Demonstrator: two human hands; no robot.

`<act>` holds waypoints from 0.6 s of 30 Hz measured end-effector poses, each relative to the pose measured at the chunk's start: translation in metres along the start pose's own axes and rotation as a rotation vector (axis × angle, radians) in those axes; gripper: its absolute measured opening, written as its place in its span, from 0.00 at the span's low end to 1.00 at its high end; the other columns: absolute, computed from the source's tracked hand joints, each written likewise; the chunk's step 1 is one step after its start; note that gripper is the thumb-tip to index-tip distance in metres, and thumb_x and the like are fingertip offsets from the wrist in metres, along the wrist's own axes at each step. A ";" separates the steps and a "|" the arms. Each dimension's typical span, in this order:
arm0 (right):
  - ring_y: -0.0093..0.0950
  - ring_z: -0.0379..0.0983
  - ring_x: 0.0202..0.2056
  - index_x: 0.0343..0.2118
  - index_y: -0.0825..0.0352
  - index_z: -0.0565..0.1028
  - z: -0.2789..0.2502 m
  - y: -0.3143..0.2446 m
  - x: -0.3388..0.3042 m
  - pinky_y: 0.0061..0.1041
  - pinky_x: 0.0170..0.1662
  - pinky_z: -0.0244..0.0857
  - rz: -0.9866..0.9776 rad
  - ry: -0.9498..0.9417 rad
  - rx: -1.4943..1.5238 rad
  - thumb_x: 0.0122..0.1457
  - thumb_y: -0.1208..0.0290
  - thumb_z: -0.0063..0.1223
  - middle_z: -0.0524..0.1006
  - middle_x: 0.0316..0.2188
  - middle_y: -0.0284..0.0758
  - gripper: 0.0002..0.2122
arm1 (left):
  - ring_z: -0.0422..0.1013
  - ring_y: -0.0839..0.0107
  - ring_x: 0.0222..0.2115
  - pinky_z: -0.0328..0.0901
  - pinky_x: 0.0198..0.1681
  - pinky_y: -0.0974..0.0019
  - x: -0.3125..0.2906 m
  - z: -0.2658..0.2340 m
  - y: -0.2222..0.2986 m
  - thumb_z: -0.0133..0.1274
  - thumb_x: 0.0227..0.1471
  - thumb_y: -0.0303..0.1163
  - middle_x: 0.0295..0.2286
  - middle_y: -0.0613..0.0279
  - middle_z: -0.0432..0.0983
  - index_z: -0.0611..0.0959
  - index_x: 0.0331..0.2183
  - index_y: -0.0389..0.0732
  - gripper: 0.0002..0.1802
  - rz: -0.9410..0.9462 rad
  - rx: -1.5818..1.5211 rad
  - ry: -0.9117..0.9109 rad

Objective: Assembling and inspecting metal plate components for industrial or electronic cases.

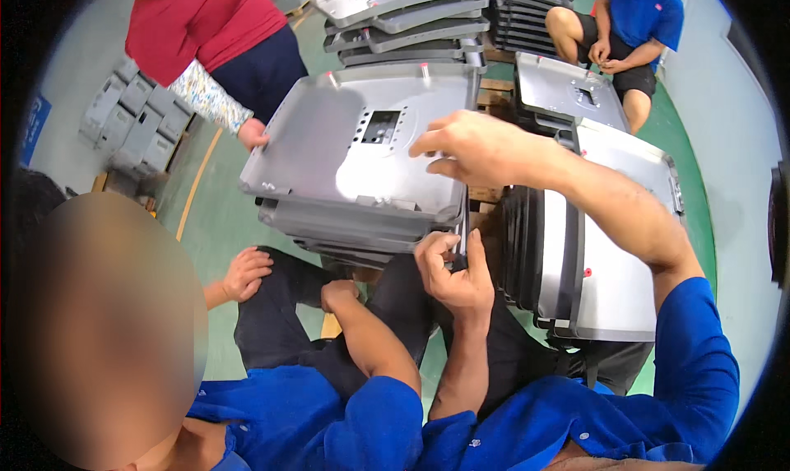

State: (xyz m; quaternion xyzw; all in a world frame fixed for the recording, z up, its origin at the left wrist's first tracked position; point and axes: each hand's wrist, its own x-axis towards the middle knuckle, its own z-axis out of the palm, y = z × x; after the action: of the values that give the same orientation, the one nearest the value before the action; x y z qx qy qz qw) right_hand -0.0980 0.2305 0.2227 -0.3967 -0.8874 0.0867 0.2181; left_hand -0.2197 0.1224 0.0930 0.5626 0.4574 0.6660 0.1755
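A grey metal panel [309,134] with raised edges and a square cut-out lies on top of a stack in front of me. My right hand [473,148] hovers above the panel's right part, right of the cut-out, fingers loosely bent and apart with nothing visible in them. Just below the panel's near right corner is my left hand [455,278]. Its thumb stands away from the curled fingers, and I see nothing between them. Whether it touches the stack's edge I cannot tell. A person in a red top grips the panel's left edge with one hand [253,133].
A person in blue [313,413] sits close at my left, hands near the knees. Panels standing on edge [617,282] are at my right. More stacked panels [403,18] rise behind. Another seated person [642,18] is at the far right, beside another panel [551,84].
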 end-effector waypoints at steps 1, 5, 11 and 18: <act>0.44 0.77 0.37 0.39 0.71 0.78 -0.009 0.009 -0.015 0.38 0.42 0.70 0.008 0.000 -0.028 0.52 0.75 0.59 0.79 0.31 0.48 0.12 | 0.69 0.63 0.31 0.63 0.33 0.64 0.009 -0.003 -0.001 0.65 0.41 0.20 0.32 0.56 0.72 0.75 0.32 0.37 0.15 0.135 0.074 -0.004; 0.42 0.76 0.30 0.32 0.72 0.77 -0.037 0.036 -0.100 0.38 0.34 0.68 0.219 -0.131 0.062 0.53 0.75 0.58 0.77 0.25 0.43 0.07 | 0.65 0.53 0.44 0.58 0.50 0.53 0.048 0.021 0.013 0.67 0.39 0.34 0.35 0.56 0.74 0.80 0.35 0.37 0.20 0.141 0.450 -0.298; 0.40 0.77 0.35 0.38 0.68 0.80 -0.044 0.037 -0.206 0.36 0.42 0.70 0.595 -0.131 0.078 0.53 0.73 0.58 0.79 0.30 0.44 0.10 | 0.69 0.52 0.43 0.62 0.47 0.51 0.080 0.075 0.013 0.65 0.42 0.34 0.36 0.51 0.75 0.80 0.36 0.36 0.19 0.113 0.804 -0.601; 0.44 0.74 0.43 0.41 0.71 0.79 -0.030 0.063 -0.285 0.37 0.50 0.68 0.669 -0.086 -0.189 0.50 0.74 0.58 0.78 0.36 0.48 0.14 | 0.77 0.45 0.37 0.73 0.40 0.51 0.122 0.108 -0.009 0.52 0.47 0.26 0.33 0.42 0.80 0.84 0.30 0.34 0.09 0.125 0.942 -0.843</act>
State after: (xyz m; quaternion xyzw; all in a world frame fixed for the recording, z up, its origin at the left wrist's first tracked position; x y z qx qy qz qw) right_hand 0.1258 0.0605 0.1383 -0.6798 -0.7209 0.0874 0.1024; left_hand -0.1615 0.2633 0.1521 0.8189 0.5594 0.1237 0.0350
